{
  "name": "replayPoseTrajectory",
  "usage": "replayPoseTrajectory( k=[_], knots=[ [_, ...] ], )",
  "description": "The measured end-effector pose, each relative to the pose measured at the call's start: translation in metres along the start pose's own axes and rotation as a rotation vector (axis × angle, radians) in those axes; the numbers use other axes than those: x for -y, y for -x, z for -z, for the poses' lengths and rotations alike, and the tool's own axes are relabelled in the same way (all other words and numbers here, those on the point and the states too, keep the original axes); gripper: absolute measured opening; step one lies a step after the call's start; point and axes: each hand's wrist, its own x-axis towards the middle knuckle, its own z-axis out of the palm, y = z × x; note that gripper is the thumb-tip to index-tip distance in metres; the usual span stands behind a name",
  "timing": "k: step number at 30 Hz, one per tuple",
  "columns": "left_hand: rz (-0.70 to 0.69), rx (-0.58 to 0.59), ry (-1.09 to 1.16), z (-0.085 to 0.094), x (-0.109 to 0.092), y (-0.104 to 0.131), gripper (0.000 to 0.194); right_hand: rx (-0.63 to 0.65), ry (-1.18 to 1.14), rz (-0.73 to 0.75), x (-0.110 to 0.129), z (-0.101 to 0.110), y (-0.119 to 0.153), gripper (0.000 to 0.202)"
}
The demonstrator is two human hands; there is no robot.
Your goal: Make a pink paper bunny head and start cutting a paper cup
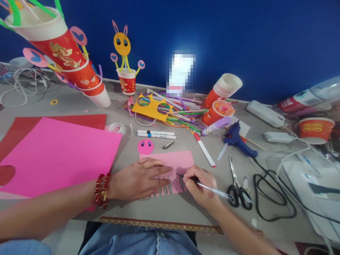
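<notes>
A light pink sheet of paper point(170, 158) lies in front of me, with narrow shapes cut out along its near edge. My left hand point(140, 178) rests flat on it, fingers stretched out and holding nothing. A pen point(215, 190) with a clear barrel is gripped in my right hand point(200, 184), its tip on the right part of the sheet near thin drawn lines. Just beyond the paper sits a pink paper circle with a drawn face point(146, 146). Black-handled scissors point(235, 180) lie right of my right hand.
Bright pink paper point(66, 156) covers the left side. Markers point(156, 134), a red-capped marker point(204, 150), a nail clipper point(168, 145), tape point(117, 128) and a blue glue gun point(239, 140) lie around. Behind stand stacked paper cups point(223, 88), pipe cleaners point(186, 109) and a decorated cup point(126, 82).
</notes>
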Motion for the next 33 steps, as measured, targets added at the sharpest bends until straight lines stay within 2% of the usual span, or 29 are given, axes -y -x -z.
replayPoseTrajectory(
  k=[12, 24, 33],
  knots=[
    [0.012, 0.056, -0.026, -0.0003, -0.0001, 0.0001, 0.043, 0.017, 0.014, 0.017, 0.0005, 0.0003, -0.0007, 0.017],
    [-0.001, 0.012, -0.013, -0.0015, 0.0005, 0.0003, 0.045, 0.039, 0.004, 0.048, -0.0015, 0.0004, 0.0005, 0.017],
    [0.0, 0.029, -0.024, -0.0015, 0.0001, -0.0001, 0.046, 0.067, -0.023, 0.061, -0.005, -0.001, 0.0023, 0.015]
  ],
)
